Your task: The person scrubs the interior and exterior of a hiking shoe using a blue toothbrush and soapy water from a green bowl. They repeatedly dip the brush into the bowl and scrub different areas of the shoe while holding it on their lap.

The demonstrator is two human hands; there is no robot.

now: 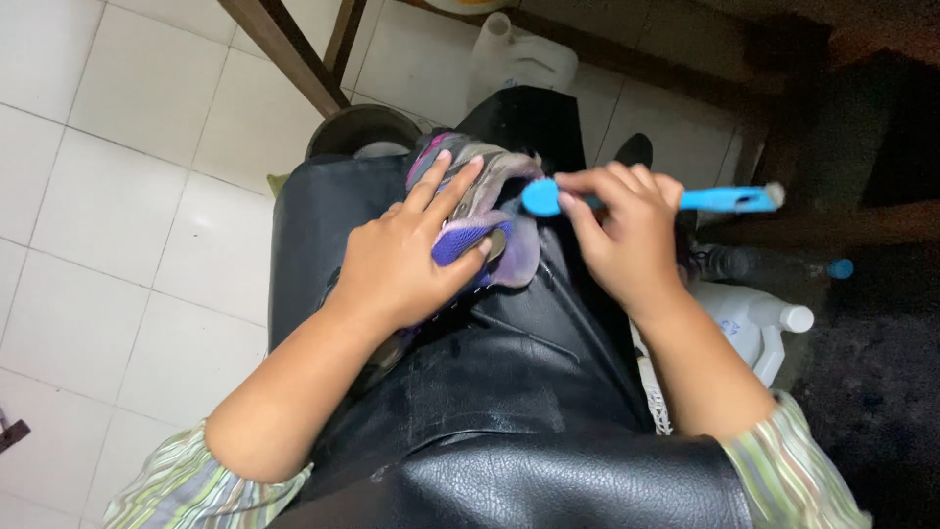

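Left hand (401, 260) laid flat and spread over a purple, pink and grey mesh sports shoe (485, 211), pressing it onto a black leather-look apron (470, 411) at centre frame. Right hand (627, 235) curled and pinching a bright blue plastic brush (676, 199) near its round head, handle pointing toward the right edge, head touching the shoe's upper.

Risks, as judged: shoe resting on a sloped, glossy lap, liable to slide toward the lower left if pressure from the spread palm eases; grip set close to the brush head, so a slip could bring knuckles against the shoe or the left fingertips just beside it.

Surroundings: dark round bucket (364, 129) on white floor tiles (108, 196) directly above the shoe in frame; translucent white plastic jug (519, 61) at upper centre; second white plastic bottle (759, 328) at right, near the right forearm, within elbow range; dark wooden legs (294, 54) crossing the upper left. Striped sleeves (196, 485) pushed back at lower corners
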